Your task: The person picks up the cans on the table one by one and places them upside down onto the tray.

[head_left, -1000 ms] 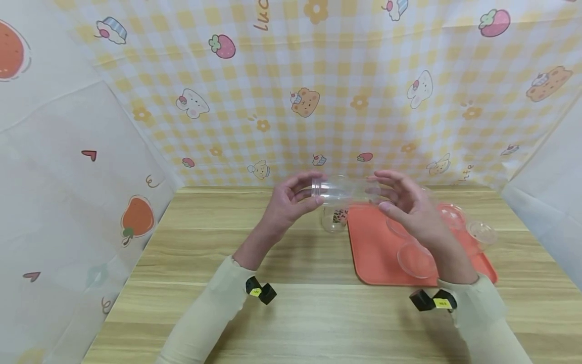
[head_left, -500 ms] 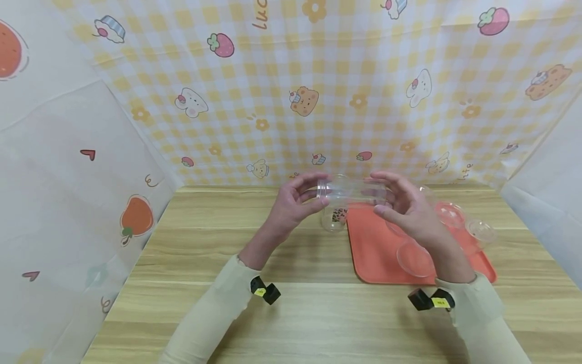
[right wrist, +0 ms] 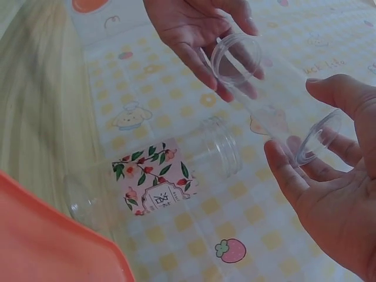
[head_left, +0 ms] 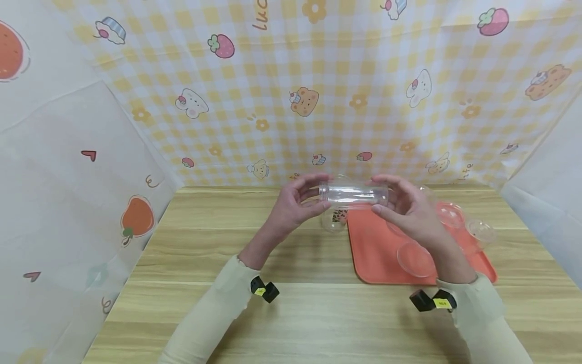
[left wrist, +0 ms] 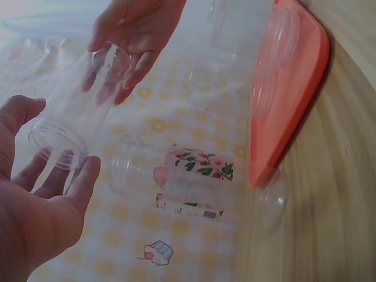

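A clear, unlabelled plastic jar is held sideways above the table between both hands. My left hand holds it by the threaded, open mouth, thumb on the near side and fingers beyond. Around the base end, my right hand has its thumb and fingertips on the wall. The left wrist view shows the jar is see-through with nothing inside. Just behind it, a second clear jar with a floral label stands upright on the table, partly overlapped by the held one in the head view.
An orange tray lies right of the labelled jar, under my right forearm. Several clear jars stand on it, among them a near jar and a right-hand jar. A checked cloth hangs behind the wooden table.
The held jar has shifted slightly right and down, with my left hand following it. My right hand stays nearly in place, its fingers now further along the base end.
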`<action>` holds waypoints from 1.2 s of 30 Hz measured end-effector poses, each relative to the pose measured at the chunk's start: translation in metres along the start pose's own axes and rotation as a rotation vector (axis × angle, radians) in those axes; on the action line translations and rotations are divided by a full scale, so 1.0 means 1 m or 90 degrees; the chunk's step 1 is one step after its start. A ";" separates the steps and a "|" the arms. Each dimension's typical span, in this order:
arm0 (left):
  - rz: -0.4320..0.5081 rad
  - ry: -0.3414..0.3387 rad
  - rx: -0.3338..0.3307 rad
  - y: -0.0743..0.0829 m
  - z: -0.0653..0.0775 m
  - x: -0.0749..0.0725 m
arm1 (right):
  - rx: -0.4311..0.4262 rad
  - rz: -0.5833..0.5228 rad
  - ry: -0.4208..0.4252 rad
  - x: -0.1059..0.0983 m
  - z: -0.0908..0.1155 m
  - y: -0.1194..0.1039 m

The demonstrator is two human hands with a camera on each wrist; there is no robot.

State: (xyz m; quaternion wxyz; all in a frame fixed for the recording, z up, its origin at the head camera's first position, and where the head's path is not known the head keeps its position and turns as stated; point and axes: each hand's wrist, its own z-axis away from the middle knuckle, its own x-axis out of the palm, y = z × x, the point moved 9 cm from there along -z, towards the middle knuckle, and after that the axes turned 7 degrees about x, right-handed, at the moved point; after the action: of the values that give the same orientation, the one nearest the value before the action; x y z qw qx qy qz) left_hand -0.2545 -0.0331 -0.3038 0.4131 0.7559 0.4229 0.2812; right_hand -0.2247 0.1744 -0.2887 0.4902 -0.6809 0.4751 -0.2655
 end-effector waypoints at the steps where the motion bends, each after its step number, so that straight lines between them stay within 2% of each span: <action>1: -0.010 -0.004 0.001 0.000 0.000 -0.001 | -0.003 0.002 0.004 -0.001 0.000 -0.001; 6: -0.075 -0.020 0.014 0.004 0.001 -0.004 | -0.006 0.014 -0.004 -0.008 0.001 -0.007; 19: -0.219 -0.048 0.037 -0.001 0.001 -0.008 | 0.046 0.090 -0.025 -0.023 0.005 -0.012; 26: -0.292 -0.065 0.025 -0.005 -0.001 -0.010 | 0.060 0.148 -0.038 -0.027 0.007 -0.015; 36: -0.374 -0.096 0.034 -0.006 -0.008 -0.006 | 0.044 0.205 -0.075 -0.033 0.009 -0.023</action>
State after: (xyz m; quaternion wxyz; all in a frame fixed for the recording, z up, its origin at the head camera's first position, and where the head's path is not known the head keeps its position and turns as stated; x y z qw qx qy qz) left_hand -0.2662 -0.0334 -0.3052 0.4867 0.6305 0.5991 0.0817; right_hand -0.2216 0.2093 -0.2671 0.5763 -0.5930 0.5392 -0.1596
